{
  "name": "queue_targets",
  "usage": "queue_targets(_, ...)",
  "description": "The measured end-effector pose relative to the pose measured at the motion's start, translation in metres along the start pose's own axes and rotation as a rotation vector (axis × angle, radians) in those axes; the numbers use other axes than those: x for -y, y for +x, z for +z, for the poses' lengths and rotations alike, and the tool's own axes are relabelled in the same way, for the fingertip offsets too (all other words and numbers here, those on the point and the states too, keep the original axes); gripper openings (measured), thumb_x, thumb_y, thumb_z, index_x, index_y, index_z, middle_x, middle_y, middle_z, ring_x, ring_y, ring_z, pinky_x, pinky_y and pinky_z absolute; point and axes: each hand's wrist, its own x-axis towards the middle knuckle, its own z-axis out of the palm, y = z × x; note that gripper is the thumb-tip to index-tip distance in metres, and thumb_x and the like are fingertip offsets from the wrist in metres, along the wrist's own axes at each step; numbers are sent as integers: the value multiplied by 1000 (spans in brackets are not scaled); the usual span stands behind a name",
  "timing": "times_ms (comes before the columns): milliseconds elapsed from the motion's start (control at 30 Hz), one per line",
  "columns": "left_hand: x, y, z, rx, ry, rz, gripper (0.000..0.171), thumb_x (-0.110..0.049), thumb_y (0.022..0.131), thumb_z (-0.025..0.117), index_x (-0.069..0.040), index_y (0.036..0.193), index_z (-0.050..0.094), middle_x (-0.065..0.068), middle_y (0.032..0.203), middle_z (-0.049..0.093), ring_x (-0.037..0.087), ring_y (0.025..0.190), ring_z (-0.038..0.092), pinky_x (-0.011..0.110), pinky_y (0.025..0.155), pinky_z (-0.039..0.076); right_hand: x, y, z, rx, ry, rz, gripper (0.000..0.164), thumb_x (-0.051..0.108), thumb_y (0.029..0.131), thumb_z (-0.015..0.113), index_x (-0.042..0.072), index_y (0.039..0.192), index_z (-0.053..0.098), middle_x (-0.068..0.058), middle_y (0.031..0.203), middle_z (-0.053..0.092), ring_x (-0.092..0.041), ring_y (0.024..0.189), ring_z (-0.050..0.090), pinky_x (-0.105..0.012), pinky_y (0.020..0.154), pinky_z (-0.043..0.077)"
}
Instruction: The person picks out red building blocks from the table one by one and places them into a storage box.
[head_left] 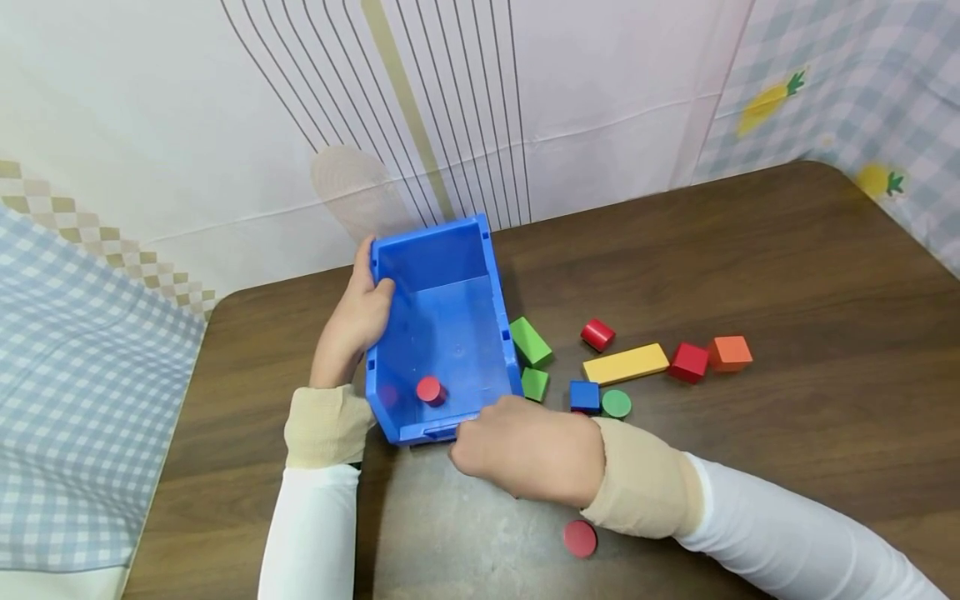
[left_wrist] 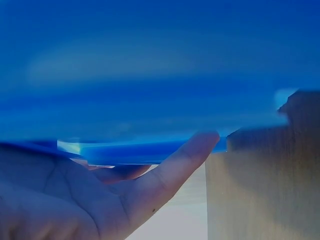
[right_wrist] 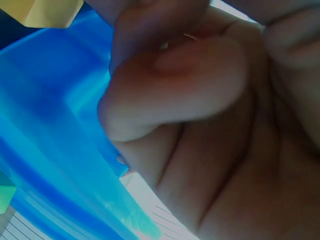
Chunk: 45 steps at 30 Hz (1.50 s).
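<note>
A blue plastic bin [head_left: 457, 333] stands on the dark table, with one red cylinder [head_left: 431, 391] inside it. My left hand [head_left: 356, 312] grips the bin's left rim, thumb on the inner side; the left wrist view has the hand [left_wrist: 115, 195] under the blue rim. My right hand [head_left: 532, 450] is at the right end of the bin's front edge, with its fingers [right_wrist: 175, 85] curled. A yellow block-like piece [right_wrist: 45, 12] shows beside those fingers in the right wrist view; I cannot tell whether they hold it.
Right of the bin lie two green blocks [head_left: 531, 342], a red cylinder [head_left: 597, 335], a yellow bar [head_left: 626, 364], a blue cube [head_left: 584, 397], a green round piece [head_left: 617, 404], a red cube [head_left: 689, 362] and an orange block [head_left: 730, 354]. A red disc [head_left: 580, 538] lies nearer me.
</note>
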Motion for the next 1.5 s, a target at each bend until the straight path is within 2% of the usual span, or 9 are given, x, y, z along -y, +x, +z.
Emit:
queue_targets(100, 0, 0, 0, 2, -2, 5, 72, -7, 109, 31, -12, 169, -9, 17, 176, 6, 37, 161, 9, 62, 127, 13, 1, 0, 4, -24, -34, -1, 9, 20, 94, 82, 20, 86, 77, 7, 62, 52, -6, 54, 48, -20, 51, 35)
queue_targets(267, 1, 0, 0, 6, -2, 9, 72, -7, 109, 31, -12, 169, -8, 17, 176, 8, 37, 161, 10, 62, 127, 14, 6, 4, 10, 16, -74, 52, 14, 20, 93, 82, 22, 82, 74, 8, 61, 51, -8, 55, 49, -21, 52, 34)
queue_targets(433, 1, -1, 0, 1, 7, 2, 72, -9, 110, 31, -15, 169, -9, 16, 176, 8, 37, 161, 11, 64, 126, 15, 8, 11, 14, 72, -119, 58, 8, 29, 90, 85, 25, 92, 79, 7, 67, 60, -8, 59, 54, -20, 54, 38)
queue_targets(500, 1, -1, 0, 4, 6, -4, 72, -9, 110, 31, -16, 169, -9, 15, 176, 7, 37, 161, 10, 64, 126, 15, 8, 13, 15, 101, -113, 59, 15, 33, 88, 87, 25, 98, 80, 7, 70, 63, -8, 61, 56, -19, 55, 40)
queue_targets(633, 1, -1, 0, 6, 5, -4, 72, -9, 110, 31, -16, 169, -9, 15, 176, 7, 37, 161, 10, 64, 126, 14, 8, 14, 16, 133, -104, 62, 17, 34, 88, 87, 25, 101, 81, 7, 71, 64, -8, 62, 57, -19, 56, 41)
queue_targets(867, 0, -3, -1, 5, 12, -22, 73, -11, 110, 31, -17, 169, -11, 14, 177, 4, 39, 161, 10, 66, 125, 16, 6, 14, 16, 147, -90, 53, 15, 33, 89, 86, 23, 100, 81, 6, 66, 62, -8, 59, 57, -19, 54, 39)
queue_targets(1100, -1, -2, -1, 2, 2, -22, 73, -9, 110, 31, -16, 169, -12, 14, 177, 4, 37, 162, 8, 63, 127, 14, 6, 16, 17, 179, -93, 66, 17, 34, 88, 87, 24, 101, 82, 6, 68, 64, -8, 60, 59, -19, 55, 43)
queue_targets(1300, 2, -1, 0, -3, -6, -9, 73, -8, 109, 32, -14, 169, -10, 16, 177, 5, 36, 162, 9, 60, 128, 12, 5, 15, 18, 193, -34, 78, 14, 32, 89, 86, 21, 97, 81, 5, 64, 59, -8, 57, 55, -19, 55, 40)
queue_targets(1500, 2, -1, 0, -2, 3, -11, 73, -9, 110, 32, -14, 169, -10, 16, 176, 5, 37, 161, 9, 62, 127, 12, 9, 18, 21, 207, -76, 83, 8, 28, 91, 84, 23, 97, 81, 5, 67, 60, -8, 60, 56, -19, 55, 40)
